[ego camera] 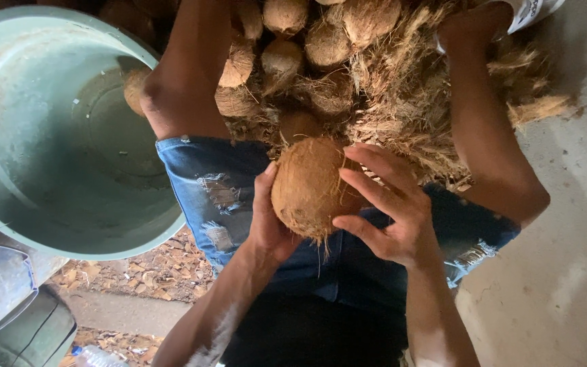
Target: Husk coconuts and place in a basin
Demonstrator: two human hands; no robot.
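A husked brown coconut (309,187) sits between both hands, held over the person's lap in torn blue jeans (219,190). The left hand (266,217) cups the coconut's left side, thumb up along the shell and palm underneath it. The right hand (385,204) is spread on the coconut's right side, with its fingers (368,187) curled across the fibrous surface, fingertips pressing or picking at the husk; loose strands hang from the coconut's lower edge. Both hands are closed on the nut, neither one free.

Just beyond the coconut, past the knees, lies a pile of husked coconuts (287,47), and to the right of the held coconut spreads a heap of loose coir fibre (409,102). Left of the coconut, a large pale green plastic bucket (8,136) lies tilted with its mouth toward the camera, one more coconut showing at its rim. To the coconut's right is a bare concrete floor (565,258).

Judging by its look, the nut is hard, rigid and fairly heavy for its size, so it will not give under the fingers. The hairy shell offers good friction, though the round form could roll out of a loose grip. The safest hold seems to be around its widest part, with one palm underneath carrying the weight, much as the left hand does.
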